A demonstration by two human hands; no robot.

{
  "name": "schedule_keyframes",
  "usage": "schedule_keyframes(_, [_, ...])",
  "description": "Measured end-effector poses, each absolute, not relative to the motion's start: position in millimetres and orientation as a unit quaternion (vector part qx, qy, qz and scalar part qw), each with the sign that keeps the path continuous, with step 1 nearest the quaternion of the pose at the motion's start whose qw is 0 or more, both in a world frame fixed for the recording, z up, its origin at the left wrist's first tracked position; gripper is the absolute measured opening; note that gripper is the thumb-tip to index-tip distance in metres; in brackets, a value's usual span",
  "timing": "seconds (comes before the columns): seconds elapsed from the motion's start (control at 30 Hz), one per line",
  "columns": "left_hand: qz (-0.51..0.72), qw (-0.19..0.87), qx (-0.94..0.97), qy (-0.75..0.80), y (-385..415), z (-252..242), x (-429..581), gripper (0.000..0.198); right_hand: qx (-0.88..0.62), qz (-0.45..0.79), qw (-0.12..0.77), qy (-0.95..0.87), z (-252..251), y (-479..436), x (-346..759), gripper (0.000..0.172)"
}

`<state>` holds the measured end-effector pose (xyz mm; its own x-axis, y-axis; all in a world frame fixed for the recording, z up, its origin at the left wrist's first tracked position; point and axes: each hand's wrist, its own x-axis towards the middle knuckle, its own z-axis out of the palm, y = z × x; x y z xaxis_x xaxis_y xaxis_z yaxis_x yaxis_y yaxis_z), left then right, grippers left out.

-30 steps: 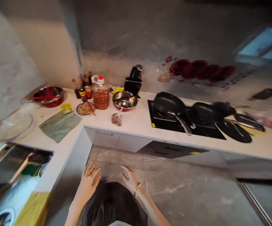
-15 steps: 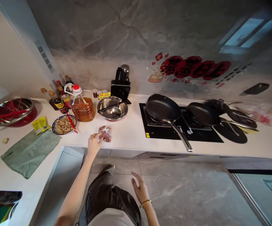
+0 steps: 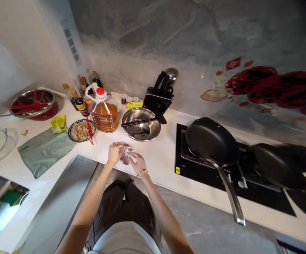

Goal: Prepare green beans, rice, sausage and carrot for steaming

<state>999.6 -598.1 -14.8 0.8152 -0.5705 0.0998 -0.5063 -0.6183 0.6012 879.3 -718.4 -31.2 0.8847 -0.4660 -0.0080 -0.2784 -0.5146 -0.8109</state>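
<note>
A small clear plastic bag (image 3: 126, 155) with reddish-brown contents sits near the front edge of the white counter (image 3: 166, 158). My left hand (image 3: 114, 153) grips the bag's left side with curled fingers. From the right, my right hand (image 3: 138, 163), a gold bangle on its wrist, pinches the same bag. Just behind the bag stands a steel bowl (image 3: 141, 124) with black chopsticks laid across it.
Left of the bowl stand an oil jug (image 3: 105, 112), sauce bottles (image 3: 80, 102), a plate of nuts (image 3: 81, 130) with red chopsticks, a green cloth (image 3: 45, 149) and a red-rimmed steel bowl (image 3: 32, 104). A knife block (image 3: 159, 95) stands behind. Black frying pans (image 3: 210, 140) sit on the hob at right.
My right hand has come up from beside my leg onto the bag, joining my left hand, which was on it. The view has moved closer to the counter and shifted left.
</note>
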Motion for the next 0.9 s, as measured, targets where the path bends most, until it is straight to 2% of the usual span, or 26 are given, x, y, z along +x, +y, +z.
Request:
schedule_keyframes(0.07, [-0.054, 0.356, 0.896, -0.258, -597.8, -17.4, 993.4, 0.014, -0.875, -0.097, 0.432, 0.197, -32.9, -723.7, 898.3, 0.023])
schedule_keyframes(0.17, [-0.063, 0.434, 0.878, -0.193, -598.3, -26.4, 985.7, 0.011, -0.881, -0.091, 0.432, 0.173, -33.0, -730.3, 915.1, 0.009])
schedule_keyframes(0.33, [-0.067, 0.487, 0.864, -0.109, -595.3, -41.9, 986.3, 0.014, -0.868, -0.078, 0.471, 0.137, -19.1, -748.3, 920.4, 0.021])
schedule_keyframes(0.47, [-0.091, 0.498, 0.854, -0.119, -594.1, -41.3, 985.7, 0.016, -0.831, -0.085, 0.532, 0.138, 0.0, -761.6, 920.5, 0.025])
schedule_keyframes(0.6, [-0.08, 0.417, 0.897, -0.122, -601.6, -35.7, 978.3, 0.023, -0.794, -0.056, 0.587, 0.144, 5.5, -761.3, 922.8, 0.027])
schedule_keyframes(0.7, [-0.054, 0.347, 0.928, -0.128, -606.7, -34.2, 976.4, 0.017, -0.778, -0.039, 0.614, 0.132, -1.4, -757.1, 918.3, 0.029])
schedule_keyframes(0.77, [-0.038, 0.334, 0.932, -0.138, -607.6, -34.0, 977.3, 0.012, -0.79, -0.042, 0.598, 0.131, -10.1, -753.4, 911.3, 0.029])
schedule_keyframes(0.9, [-0.024, 0.33, 0.926, -0.184, -606.0, -31.7, 977.4, 0.009, -0.849, -0.092, 0.494, 0.166, -32.5, -740.6, 900.4, 0.028])
